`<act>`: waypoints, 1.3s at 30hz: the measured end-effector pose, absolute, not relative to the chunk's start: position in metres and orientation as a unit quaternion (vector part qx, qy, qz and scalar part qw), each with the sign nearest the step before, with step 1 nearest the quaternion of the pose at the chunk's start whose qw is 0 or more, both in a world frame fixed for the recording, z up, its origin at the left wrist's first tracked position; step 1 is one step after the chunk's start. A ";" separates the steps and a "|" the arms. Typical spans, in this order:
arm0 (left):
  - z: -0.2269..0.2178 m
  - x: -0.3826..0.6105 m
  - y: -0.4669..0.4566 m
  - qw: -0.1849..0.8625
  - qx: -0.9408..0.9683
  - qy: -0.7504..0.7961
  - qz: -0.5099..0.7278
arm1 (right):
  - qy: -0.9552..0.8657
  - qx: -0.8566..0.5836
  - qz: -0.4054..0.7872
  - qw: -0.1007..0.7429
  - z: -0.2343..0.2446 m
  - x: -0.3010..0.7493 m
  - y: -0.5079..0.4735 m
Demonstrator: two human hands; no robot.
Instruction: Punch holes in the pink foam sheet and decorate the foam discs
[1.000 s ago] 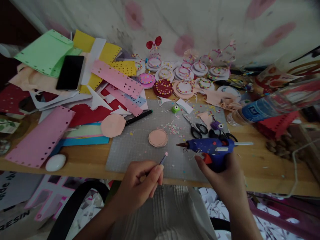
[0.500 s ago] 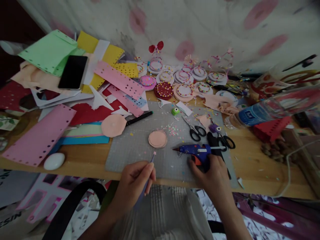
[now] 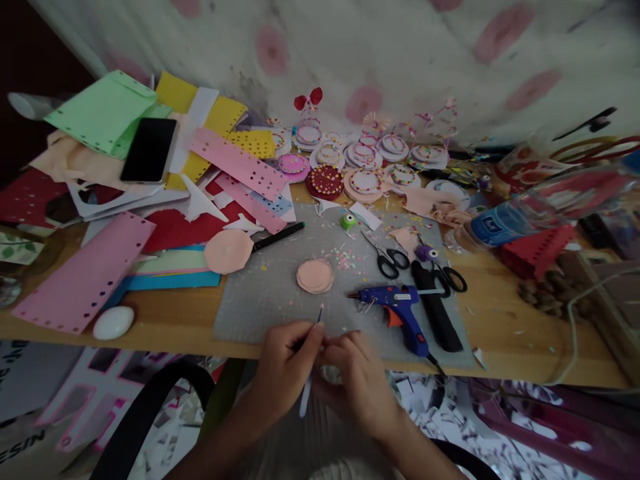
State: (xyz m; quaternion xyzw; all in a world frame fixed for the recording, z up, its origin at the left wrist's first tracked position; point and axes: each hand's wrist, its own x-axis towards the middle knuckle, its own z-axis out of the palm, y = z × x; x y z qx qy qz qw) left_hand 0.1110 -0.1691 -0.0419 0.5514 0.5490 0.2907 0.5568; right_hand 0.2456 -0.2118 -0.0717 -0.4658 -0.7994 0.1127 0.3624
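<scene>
My left hand [image 3: 286, 365] pinches a thin stick [image 3: 311, 360] that points up over the near edge of the grey cutting mat [image 3: 280, 293]. My right hand [image 3: 356, 373] is right beside it, fingers curled and touching the stick near the left fingertips; what it grips, if anything, is too small to name. The blue glue gun [image 3: 395, 308] lies on the mat to the right, free of both hands. A peach paper disc [image 3: 315, 275] sits mid-mat beyond my hands.
Punched coloured paper sheets [image 3: 85, 270] and a black phone [image 3: 149, 149] pile up at left. Decorated paper rounds [image 3: 365, 181] line the back. Scissors [image 3: 389, 259], a black pen [image 3: 277, 236], a plastic bottle [image 3: 505, 223] and a white egg-shaped object [image 3: 113, 323] lie around the mat.
My right hand let go of the glue gun, which now lies on the mat, and moved left to meet my left hand at the stick.
</scene>
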 end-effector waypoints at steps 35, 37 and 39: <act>-0.095 0.065 -0.139 0.201 0.861 0.394 0.250 | -0.527 -0.591 0.295 0.535 -0.112 0.234 -0.195; -0.094 0.066 -0.139 0.208 0.868 0.382 0.241 | -0.530 -0.593 0.294 0.530 -0.113 0.234 -0.196; -0.093 0.066 -0.138 0.210 0.875 0.372 0.228 | -0.534 -0.596 0.290 0.525 -0.113 0.234 -0.196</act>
